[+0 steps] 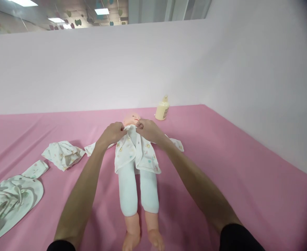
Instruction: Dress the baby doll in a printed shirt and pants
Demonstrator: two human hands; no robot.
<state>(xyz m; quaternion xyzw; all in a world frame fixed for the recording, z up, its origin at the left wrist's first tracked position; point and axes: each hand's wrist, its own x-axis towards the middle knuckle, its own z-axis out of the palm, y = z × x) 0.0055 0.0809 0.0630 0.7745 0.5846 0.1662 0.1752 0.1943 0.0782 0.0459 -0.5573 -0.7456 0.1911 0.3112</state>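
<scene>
A baby doll (pixel 131 232) lies on its back with its feet toward me, in white trousers (pixel 128 193). Over its chest is a small white printed baby jacket (pixel 148 158), its front parted down the middle and its sleeves spread to both sides. My left hand (pixel 114 133) pinches the jacket's collar edge on the left. At the other side of the neck, my right hand (pixel 150 130) has its fingers closed on the opposite collar edge. The doll's head (pixel 131 119) shows only partly between my hands.
A pale yellow pump bottle (pixel 162 109) stands by the back wall (pixel 96 69), right of the doll. To the left lie a crumpled printed cloth (pixel 63 154) and a larger printed baby garment (pixel 14 198). A pink sheet (pixel 195 209) covers the surface. Another wall (pixel 268 87) rises at right.
</scene>
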